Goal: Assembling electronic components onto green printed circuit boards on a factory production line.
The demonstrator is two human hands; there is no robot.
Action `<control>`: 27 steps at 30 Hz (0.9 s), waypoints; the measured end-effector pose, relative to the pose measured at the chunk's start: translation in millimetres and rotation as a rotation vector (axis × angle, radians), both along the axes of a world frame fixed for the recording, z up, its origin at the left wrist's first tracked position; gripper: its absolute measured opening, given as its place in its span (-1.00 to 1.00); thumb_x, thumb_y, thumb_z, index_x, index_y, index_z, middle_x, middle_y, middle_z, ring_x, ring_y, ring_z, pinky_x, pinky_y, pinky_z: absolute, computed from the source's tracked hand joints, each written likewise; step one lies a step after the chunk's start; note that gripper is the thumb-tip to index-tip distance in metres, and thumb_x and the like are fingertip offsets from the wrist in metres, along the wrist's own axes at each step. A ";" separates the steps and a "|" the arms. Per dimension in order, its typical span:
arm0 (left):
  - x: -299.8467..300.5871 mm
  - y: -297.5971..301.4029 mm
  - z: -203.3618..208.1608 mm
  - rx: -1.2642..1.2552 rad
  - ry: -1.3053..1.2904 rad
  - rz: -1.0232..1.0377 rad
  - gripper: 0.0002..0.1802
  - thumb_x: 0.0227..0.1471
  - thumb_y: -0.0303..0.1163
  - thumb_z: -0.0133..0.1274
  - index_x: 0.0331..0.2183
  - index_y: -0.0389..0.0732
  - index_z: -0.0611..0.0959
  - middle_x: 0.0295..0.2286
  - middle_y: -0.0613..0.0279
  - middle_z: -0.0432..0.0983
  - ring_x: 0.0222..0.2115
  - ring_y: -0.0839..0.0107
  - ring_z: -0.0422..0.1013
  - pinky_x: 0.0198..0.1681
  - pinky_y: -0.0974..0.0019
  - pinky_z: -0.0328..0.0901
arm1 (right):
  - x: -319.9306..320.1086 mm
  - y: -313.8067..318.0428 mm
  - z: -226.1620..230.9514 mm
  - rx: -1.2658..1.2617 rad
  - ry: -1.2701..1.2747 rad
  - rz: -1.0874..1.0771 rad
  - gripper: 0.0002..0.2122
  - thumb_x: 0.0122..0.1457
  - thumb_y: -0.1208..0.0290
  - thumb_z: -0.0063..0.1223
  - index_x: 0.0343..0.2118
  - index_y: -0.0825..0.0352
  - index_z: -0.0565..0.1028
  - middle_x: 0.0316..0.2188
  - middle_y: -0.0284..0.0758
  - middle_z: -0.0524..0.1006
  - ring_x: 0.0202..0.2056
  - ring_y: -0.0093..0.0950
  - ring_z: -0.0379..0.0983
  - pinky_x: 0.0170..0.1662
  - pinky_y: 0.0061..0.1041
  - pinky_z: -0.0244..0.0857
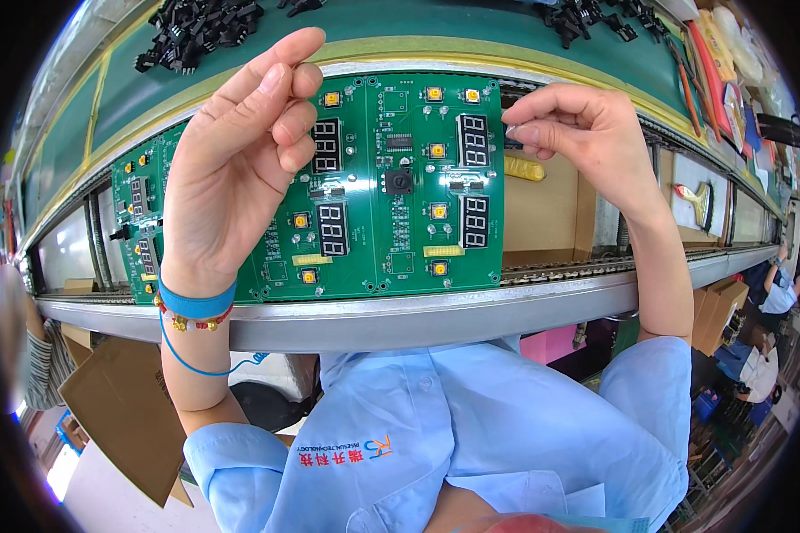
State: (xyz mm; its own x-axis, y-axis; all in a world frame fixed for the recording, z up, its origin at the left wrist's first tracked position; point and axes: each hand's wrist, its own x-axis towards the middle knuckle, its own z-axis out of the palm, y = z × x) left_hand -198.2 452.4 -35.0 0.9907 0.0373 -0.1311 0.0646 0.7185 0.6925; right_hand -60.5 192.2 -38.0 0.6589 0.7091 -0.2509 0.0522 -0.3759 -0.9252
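Above the left part of a green circuit board panel, my left hand is raised palm up, its fingers curled and thumb against the index finger. Nothing shows in it. My right hand pinches a small dark part just off the panel's right edge; the fingertips mostly hide it. The panel carries white-digit display modules, yellow push buttons and a square black component. Yellow tape strips lie on it. A blue wrist strap with a coiled cord circles my left wrist.
The panel rests on a conveyor's metal rails. Another green board stands to its left. Beyond are heaps of black components on a green surface. A brush and a cardboard box lie right. Other people are at far right.
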 end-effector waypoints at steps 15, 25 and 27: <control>-1.0 4.9 -4.2 0.029 0.015 -0.009 -0.59 0.25 -0.33 -0.15 0.04 -0.38 0.40 -0.28 0.27 0.45 -0.52 0.68 0.20 -0.55 0.63 0.22 | -7.4 4.3 -10.2 -0.126 -0.556 0.139 -0.93 0.09 0.63 0.06 -0.34 0.41 0.49 -0.38 -0.36 0.53 -0.33 -0.57 0.50 -0.30 -0.63 0.35; 0.0 5.7 -7.5 0.001 0.017 -0.055 -0.60 0.26 -0.32 -0.18 0.02 -0.38 0.40 -0.34 0.30 0.37 -0.52 0.66 0.21 -0.54 0.62 0.22 | -7.5 4.3 -13.0 -0.103 -0.664 0.120 -0.94 0.05 0.50 0.08 -0.40 0.31 0.51 -0.43 -0.31 0.54 -0.38 -0.32 0.50 -0.32 -0.40 0.33; 0.2 6.3 -7.8 0.003 0.017 -0.049 -0.61 0.27 -0.31 -0.19 0.00 -0.38 0.41 -0.32 0.27 0.38 -0.52 0.65 0.21 -0.54 0.62 0.22 | -6.7 4.2 -13.1 -0.084 -0.710 0.138 -0.95 0.05 0.51 0.08 -0.40 0.31 0.50 -0.45 -0.31 0.53 -0.39 -0.31 0.48 -0.33 -0.39 0.32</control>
State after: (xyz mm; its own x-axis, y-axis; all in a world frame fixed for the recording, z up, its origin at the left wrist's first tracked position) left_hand -198.0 458.6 -42.8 0.9890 -0.0109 -0.1478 0.1114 0.7121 0.6932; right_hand -67.2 196.4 -51.1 0.5891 0.7946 0.1467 0.6811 -0.3906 -0.6193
